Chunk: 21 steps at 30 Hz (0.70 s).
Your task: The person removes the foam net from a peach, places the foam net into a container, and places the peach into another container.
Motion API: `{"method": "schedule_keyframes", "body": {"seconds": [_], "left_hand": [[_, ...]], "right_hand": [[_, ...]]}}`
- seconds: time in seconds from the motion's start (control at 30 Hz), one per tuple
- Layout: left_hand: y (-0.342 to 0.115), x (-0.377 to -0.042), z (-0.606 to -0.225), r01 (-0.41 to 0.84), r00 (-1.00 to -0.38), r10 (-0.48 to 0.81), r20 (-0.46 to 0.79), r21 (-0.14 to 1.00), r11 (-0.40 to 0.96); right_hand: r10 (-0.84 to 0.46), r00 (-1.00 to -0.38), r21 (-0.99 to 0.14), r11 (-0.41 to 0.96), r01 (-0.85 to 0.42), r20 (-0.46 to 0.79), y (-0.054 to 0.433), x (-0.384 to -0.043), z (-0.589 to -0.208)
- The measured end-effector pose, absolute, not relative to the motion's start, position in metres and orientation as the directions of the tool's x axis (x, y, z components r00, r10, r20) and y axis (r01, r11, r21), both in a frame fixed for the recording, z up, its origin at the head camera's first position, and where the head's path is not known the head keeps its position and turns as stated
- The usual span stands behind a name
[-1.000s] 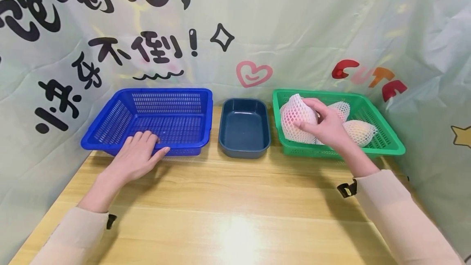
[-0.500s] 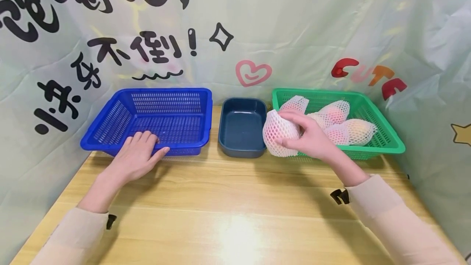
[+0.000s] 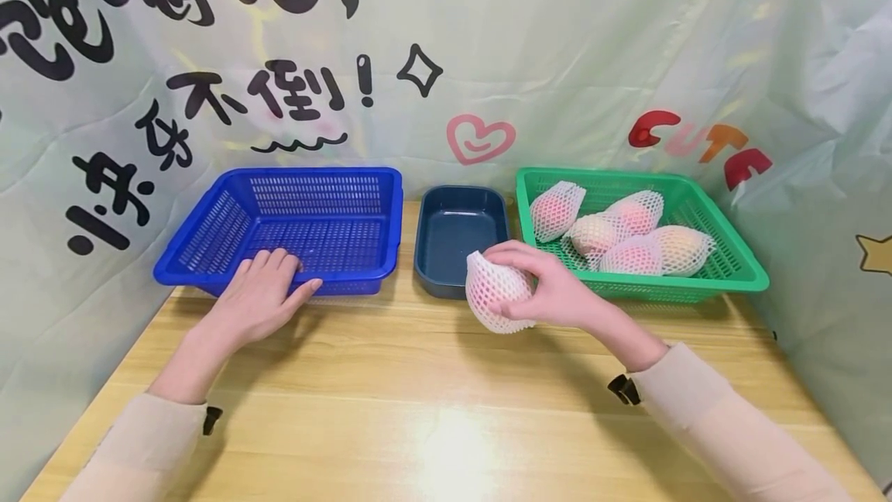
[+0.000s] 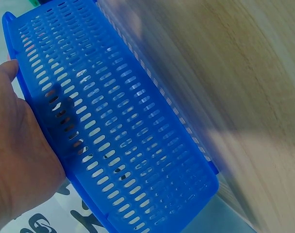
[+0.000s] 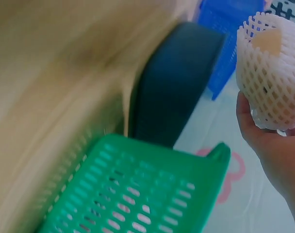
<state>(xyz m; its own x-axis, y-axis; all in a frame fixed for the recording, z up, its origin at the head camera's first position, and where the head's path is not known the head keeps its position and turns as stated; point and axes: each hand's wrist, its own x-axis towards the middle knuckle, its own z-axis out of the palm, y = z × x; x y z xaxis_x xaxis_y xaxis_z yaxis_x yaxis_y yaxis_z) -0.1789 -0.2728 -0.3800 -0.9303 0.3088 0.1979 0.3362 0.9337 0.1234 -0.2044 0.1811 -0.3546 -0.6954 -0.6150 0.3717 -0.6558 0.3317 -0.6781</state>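
My right hand [image 3: 550, 289] grips a round fruit in a white foam net [image 3: 498, 293], lifted just in front of the dark blue dish [image 3: 461, 235]. A pale orange patch of the netted fruit [image 5: 276, 73] shows in the right wrist view; its kind is hidden by the net. My left hand [image 3: 258, 293] holds the near rim of the blue basket [image 3: 348, 285], fingers bent over the rim to the inside and thumb lying along it. Through the slots in the left wrist view, the fingers show dimly behind the basket wall [image 4: 108, 107]. Several more netted fruits [image 3: 630, 256] lie in the green basket [image 3: 732, 277].
A wooden table [image 3: 390, 393] carries the blue basket at left, the dish in the middle and the green basket at right. Behind them hangs a pale printed cloth [image 3: 571, 45]. The blue basket shows no fruit inside.
My right hand has carried the netted fruit out of the green basket, leftward and toward me, to the front of the dish. The left hand has stayed on the blue basket's rim.
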Motion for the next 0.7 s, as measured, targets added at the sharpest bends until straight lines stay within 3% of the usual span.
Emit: {"method": "schedule_keyframes", "body": {"seconds": [0.33, 0.7], "left_hand": [[-0.273, -0.178, -0.38, 0.335, -0.931, 0.307, 0.2, 0.127, 0.933], [-0.272, -0.178, -0.38, 0.338, -0.929, 0.308, 0.205, 0.126, 0.933]], "right_hand": [[-0.702, -0.642, -0.689, 0.299, -0.66, 0.31, 0.165, -0.199, -0.372], [-0.766, -0.603, -0.634, 0.357, -0.686, 0.221, 0.15, -0.197, -0.382]]}}
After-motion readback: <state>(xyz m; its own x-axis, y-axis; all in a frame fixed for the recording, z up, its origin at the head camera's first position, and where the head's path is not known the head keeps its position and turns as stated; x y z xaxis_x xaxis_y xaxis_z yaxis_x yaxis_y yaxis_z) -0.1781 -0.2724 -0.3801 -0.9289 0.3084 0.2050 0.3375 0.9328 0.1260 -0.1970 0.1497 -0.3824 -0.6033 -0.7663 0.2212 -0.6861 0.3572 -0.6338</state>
